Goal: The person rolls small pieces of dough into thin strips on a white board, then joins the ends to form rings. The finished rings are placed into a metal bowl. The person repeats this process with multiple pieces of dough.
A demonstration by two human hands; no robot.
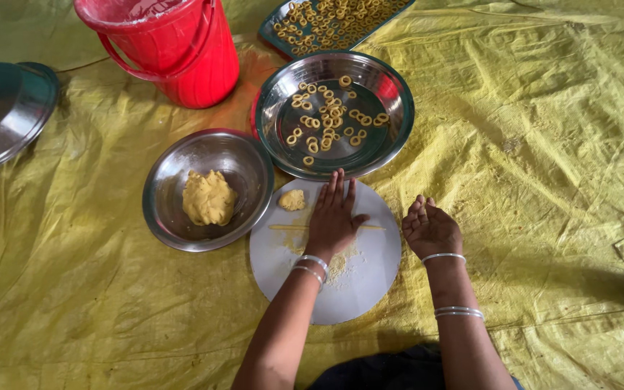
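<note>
Yellow tarp floor. Left hand flat, fingers spread, pressing thin dough rope on round white board. Right hand beside board, loosely cupped, empty. Dough lump in steel bowl; dough rings on steel plate.

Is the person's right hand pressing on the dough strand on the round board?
No, the left hand lies flat on the dough strand; the right hand rests beside the round board.

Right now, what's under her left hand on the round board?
A thin rolled strand of yellow dough sticks out on both sides of the left hand, lying on the round white board. The palm covers the strand's middle.
</note>
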